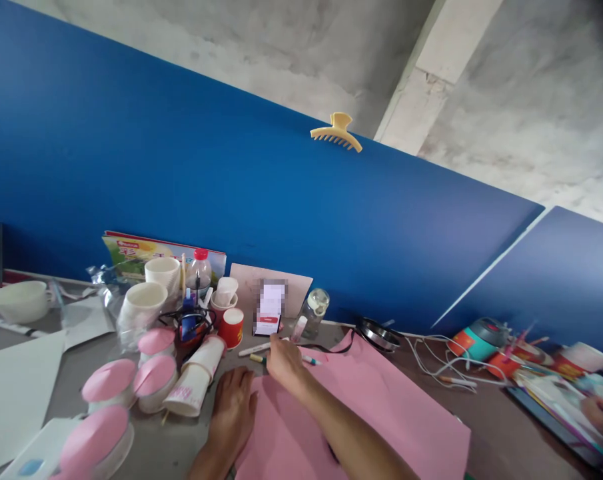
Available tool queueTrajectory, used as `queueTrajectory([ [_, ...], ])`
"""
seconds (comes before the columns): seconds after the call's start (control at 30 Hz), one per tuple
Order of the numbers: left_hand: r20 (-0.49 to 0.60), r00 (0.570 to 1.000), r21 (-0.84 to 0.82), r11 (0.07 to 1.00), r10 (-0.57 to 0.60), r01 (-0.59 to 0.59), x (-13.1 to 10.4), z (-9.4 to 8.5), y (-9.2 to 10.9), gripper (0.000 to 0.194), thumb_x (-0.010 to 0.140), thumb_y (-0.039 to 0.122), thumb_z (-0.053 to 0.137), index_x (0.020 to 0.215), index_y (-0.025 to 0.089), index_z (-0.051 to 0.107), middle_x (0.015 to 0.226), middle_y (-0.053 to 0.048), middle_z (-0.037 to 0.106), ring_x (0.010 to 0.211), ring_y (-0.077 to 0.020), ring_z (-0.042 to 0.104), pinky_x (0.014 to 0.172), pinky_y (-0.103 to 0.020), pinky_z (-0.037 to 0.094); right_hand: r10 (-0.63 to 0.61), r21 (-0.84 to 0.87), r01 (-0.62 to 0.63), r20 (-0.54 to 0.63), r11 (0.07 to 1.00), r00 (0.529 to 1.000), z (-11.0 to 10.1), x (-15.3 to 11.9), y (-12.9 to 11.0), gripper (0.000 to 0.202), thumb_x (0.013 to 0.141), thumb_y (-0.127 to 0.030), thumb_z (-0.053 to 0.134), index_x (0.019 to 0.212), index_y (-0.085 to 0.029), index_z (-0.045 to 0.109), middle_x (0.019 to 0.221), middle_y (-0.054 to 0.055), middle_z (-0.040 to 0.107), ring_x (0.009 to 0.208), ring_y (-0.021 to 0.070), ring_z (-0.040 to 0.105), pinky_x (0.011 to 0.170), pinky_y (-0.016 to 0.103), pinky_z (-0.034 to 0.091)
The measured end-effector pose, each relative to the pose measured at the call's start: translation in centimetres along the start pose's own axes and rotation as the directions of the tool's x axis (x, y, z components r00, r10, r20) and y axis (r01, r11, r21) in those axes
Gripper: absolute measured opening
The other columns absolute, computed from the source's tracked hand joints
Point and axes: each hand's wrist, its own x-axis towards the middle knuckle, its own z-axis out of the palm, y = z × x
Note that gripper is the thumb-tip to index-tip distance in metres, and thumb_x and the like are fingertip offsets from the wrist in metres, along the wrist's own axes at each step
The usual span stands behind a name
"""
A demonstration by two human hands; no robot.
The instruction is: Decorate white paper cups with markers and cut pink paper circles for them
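Apparently, left hand [235,400] open, right hand [284,363] part-curled, both at pink paper [381,393]

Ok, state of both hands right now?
Left hand: open, palm down, at the edge of the pink sheet.
Right hand: near the phone; cannot tell if it grips anything.

In front of me a blue partition panel [181,153] slants down toward the right, where a pale seam separates it from a second blue panel [556,287]. Above them I see a mottled grey concrete ceiling [291,47] crossed by a paler beam [431,80]. My grey-brown tabletop [176,443] meets the partition's foot, and soft, even light falls across everything.
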Motion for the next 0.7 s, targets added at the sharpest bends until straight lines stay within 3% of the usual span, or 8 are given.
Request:
queueTrajectory([
  [0.1, -0.009, 1.000, -0.006, 1.000, 0.030, -0.030, 0.0, 0.1, -0.2, 0.027, 0.082, 0.009, 0.049, 0.104, 0.018, 0.063, 0.103, -0.008, 0.064, 0.099, -0.0232, 0.056, 0.092, -0.039, 0.043, -0.021, 0.051, 0.021, -0.012, 0.998, 1.000, 0.1, -0.6, -0.1, 0.032, 0.085, -0.017, 0.053, 0.116, -0.010, 0.057, 0.093, 0.017, 0.073, 0.089, 0.0307, 0.070, 0.073, 0.036, 0.050],
  [0.23, -0.032, 0.998, -0.003, 0.999, 0.048, -0.048, 0.1, 0.0, -0.2, 0.026, 0.083, 0.010, 0.049, 0.104, 0.017, 0.063, 0.103, -0.008, 0.064, 0.098, -0.0236, 0.056, 0.092, -0.039, 0.043, -0.101, 0.131, 0.104, -0.024, 0.986, 0.995, 0.2, -4.1, 2.3, 0.022, 0.087, -0.019, 0.052, 0.107, -0.021, 0.063, 0.096, 0.005, 0.072, 0.093, 0.0213, 0.068, 0.082, 0.029, 0.049],
  [0.33, -0.014, 0.998, -0.009, 0.998, 0.061, -0.061, 0.2, -0.3, -0.1, 0.026, 0.085, 0.012, 0.048, 0.107, 0.015, 0.062, 0.104, -0.009, 0.064, 0.099, -0.0243, 0.056, 0.093, -0.041, 0.042, -0.136, 0.181, 0.153, -0.103, 0.972, 0.985, 0.9, -8.0, 4.5, 0.022, 0.084, -0.013, 0.052, 0.101, -0.019, 0.065, 0.103, 0.008, 0.068, 0.100, 0.0212, 0.063, 0.089, 0.032, 0.048],
  [0.43, 0.020, 0.998, 0.002, 0.999, 0.054, -0.054, 0.4, -0.6, -0.1, 0.027, 0.086, 0.012, 0.047, 0.107, 0.014, 0.062, 0.105, -0.010, 0.064, 0.100, -0.0248, 0.056, 0.094, -0.041, 0.041, -0.233, 0.175, 0.266, -0.189, 0.948, 0.954, 2.6, -12.0, 6.2, 0.038, 0.081, -0.017, 0.056, 0.120, -0.017, 0.058, 0.127, 0.014, 0.058, 0.119, 0.0274, 0.053, 0.104, 0.044, 0.040],
  [0.57, 0.059, 0.997, 0.013, 0.999, 0.048, -0.048, 0.5, -0.5, -0.1, 0.027, 0.086, 0.012, 0.046, 0.108, 0.014, 0.062, 0.105, -0.010, 0.064, 0.101, -0.0246, 0.055, 0.094, -0.040, 0.041, -0.305, 0.110, 0.317, -0.114, 0.942, 0.946, 5.9, -15.4, 7.3, 0.059, 0.079, -0.033, 0.064, 0.135, -0.018, 0.049, 0.148, 0.019, 0.038, 0.137, 0.0386, 0.032, 0.108, 0.057, 0.032],
  [0.7, 0.049, 0.997, 0.016, 0.998, 0.057, -0.058, 0.4, 0.1, -0.7, 0.027, 0.084, 0.015, 0.048, 0.107, 0.017, 0.062, 0.106, -0.009, 0.065, 0.104, -0.0247, 0.055, 0.095, -0.040, 0.040, -0.389, 0.102, 0.385, 0.021, 0.917, 0.921, 7.3, -16.3, 7.5, 0.064, 0.083, -0.042, 0.060, 0.140, -0.018, 0.043, 0.150, 0.020, 0.034, 0.138, 0.0409, 0.029, 0.108, 0.060, 0.027],
])
